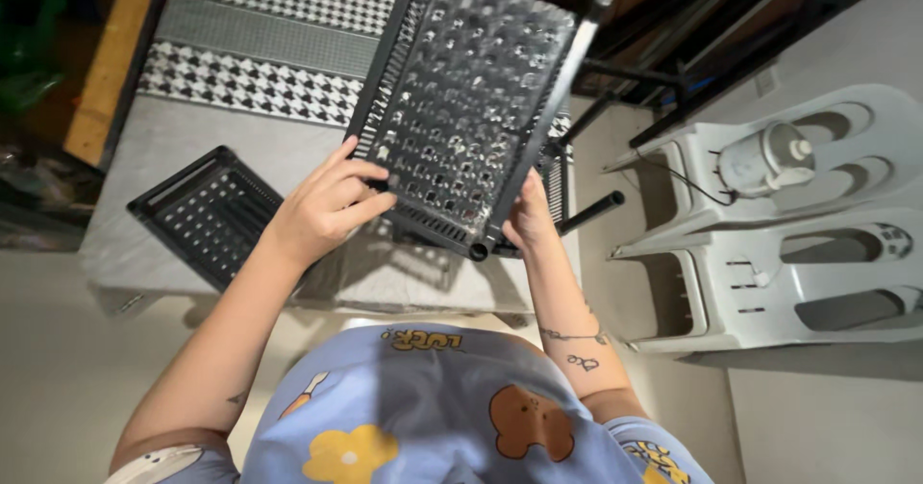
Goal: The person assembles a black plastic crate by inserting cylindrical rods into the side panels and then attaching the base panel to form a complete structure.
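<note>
Soft indoor light, slight motion blur

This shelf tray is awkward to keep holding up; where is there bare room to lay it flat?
Bare grey mat lies between the houndstooth band and the smaller black tray. It is crowded beneath the raised perforated tray, and rightward around the white plastic chairs.
</note>
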